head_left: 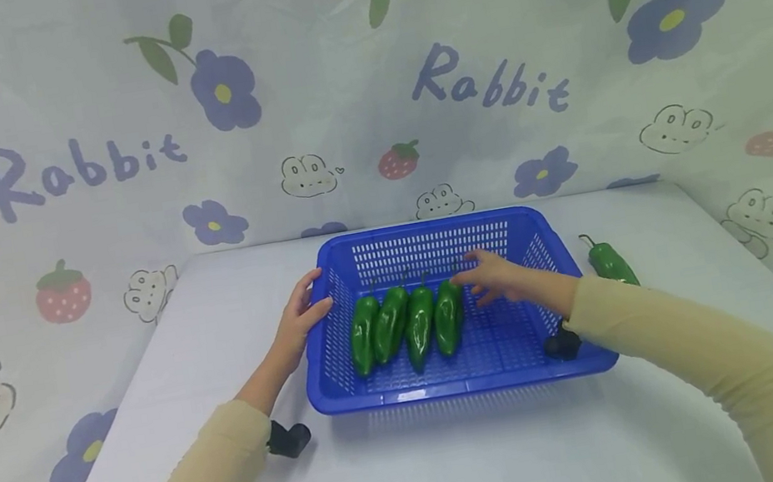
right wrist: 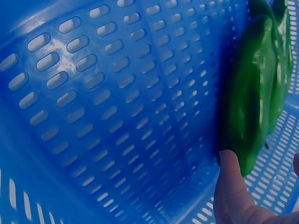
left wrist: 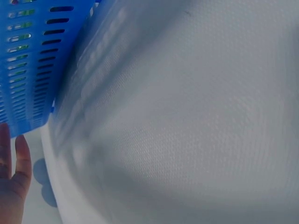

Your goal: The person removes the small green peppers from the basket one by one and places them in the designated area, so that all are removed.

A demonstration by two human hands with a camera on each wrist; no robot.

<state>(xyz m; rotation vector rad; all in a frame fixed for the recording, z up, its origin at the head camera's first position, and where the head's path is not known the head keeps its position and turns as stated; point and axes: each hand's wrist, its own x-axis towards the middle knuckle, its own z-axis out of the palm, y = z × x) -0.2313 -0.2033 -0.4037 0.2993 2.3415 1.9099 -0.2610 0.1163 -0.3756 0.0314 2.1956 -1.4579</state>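
Several green peppers [head_left: 420,327] lie side by side in the left half of a blue plastic basket [head_left: 465,388]. My right hand [head_left: 498,274] reaches in over the basket's right side. Its fingers are spread at the stem end of the rightmost pepper [right wrist: 247,93]; in the right wrist view one fingertip overlaps that end, and whether it touches cannot be made out. My left hand [head_left: 296,323] is at the basket's left rim, fingers loosely extended against the side. The left wrist view shows only part of this hand [left wrist: 11,179] by the slotted wall.
Another green pepper [head_left: 611,264] lies on the white table [head_left: 467,464], right of the basket and partly behind my right sleeve. A patterned cloth [head_left: 348,95] hangs behind the table. Black wrist devices [head_left: 289,439] show at both cuffs.
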